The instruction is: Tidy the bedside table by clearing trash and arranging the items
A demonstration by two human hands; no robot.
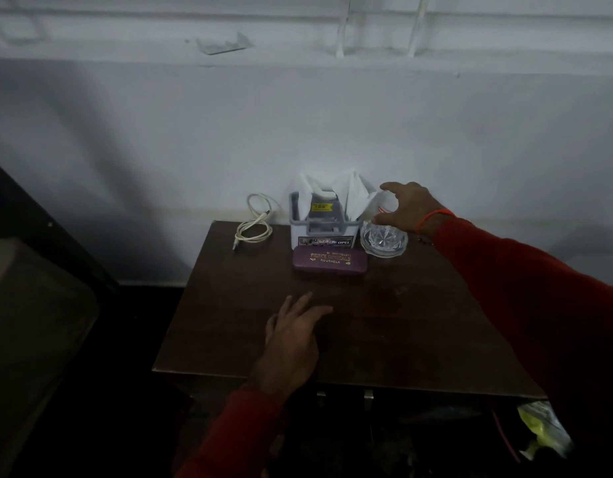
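Right hand (406, 208) grip spread over bottle (384, 203).

Head view, downward (close) over table (401, 322)

The right hand (406, 208) half hides a white bottle (386, 203) behind it.

Dark wood tabletop (384, 322). Along back edge: coiled white cable (255, 222) at left, white-grey organizer (324, 224) holding tissues, clear cut-glass dish (383, 240) at right. Purple spectacle case (330, 262) flat, touching organizer's front.
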